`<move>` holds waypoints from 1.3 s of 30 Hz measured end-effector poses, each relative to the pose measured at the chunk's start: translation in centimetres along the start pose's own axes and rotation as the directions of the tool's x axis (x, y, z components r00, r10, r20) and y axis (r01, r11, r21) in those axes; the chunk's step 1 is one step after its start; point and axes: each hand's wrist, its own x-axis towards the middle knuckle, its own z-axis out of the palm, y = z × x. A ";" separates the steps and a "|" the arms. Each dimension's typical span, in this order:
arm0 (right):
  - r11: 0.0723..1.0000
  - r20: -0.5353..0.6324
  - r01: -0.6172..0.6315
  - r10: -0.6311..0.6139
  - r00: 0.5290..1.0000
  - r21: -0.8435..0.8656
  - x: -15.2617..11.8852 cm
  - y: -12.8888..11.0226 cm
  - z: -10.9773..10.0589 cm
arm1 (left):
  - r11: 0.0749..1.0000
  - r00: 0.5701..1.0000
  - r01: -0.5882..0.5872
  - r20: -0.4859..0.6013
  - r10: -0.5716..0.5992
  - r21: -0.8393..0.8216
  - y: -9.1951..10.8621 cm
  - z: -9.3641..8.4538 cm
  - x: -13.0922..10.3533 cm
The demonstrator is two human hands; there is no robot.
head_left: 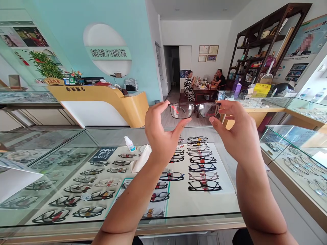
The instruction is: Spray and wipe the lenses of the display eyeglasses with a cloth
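Both hands point(163, 131) point(236, 131) grip dark-framed glasses point(182, 111) above the glass counter point(201, 203); beyond, two people point(189, 85) point(219, 80) apparently sit at a table point(204, 89).

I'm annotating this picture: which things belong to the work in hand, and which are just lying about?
In the work:
- dark-framed eyeglasses, held up by left hand and right hand

Apparently lying about:
- other eyeglasses
- small white bottle (possibly used)
- "Leave it all behind" card
- yellow box
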 end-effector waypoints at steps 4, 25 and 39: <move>1.000 0.008 0.017 -0.017 1.000 0.016 0.0 0.1 0.0 | 1.000 1.000 0.010 -0.008 -0.010 0.025 -0.1 0.0 0.0; 0.999 0.060 0.016 -0.018 0.998 0.040 0.1 0.6 0.5 | 0.998 1.000 -0.017 -0.017 0.018 0.065 0.4 -0.2 0.0; 0.995 -0.018 0.090 -0.089 0.996 0.048 0.0 0.1 0.3 | 0.999 0.999 0.050 0.010 -0.050 -0.006 -0.9 -0.1 0.6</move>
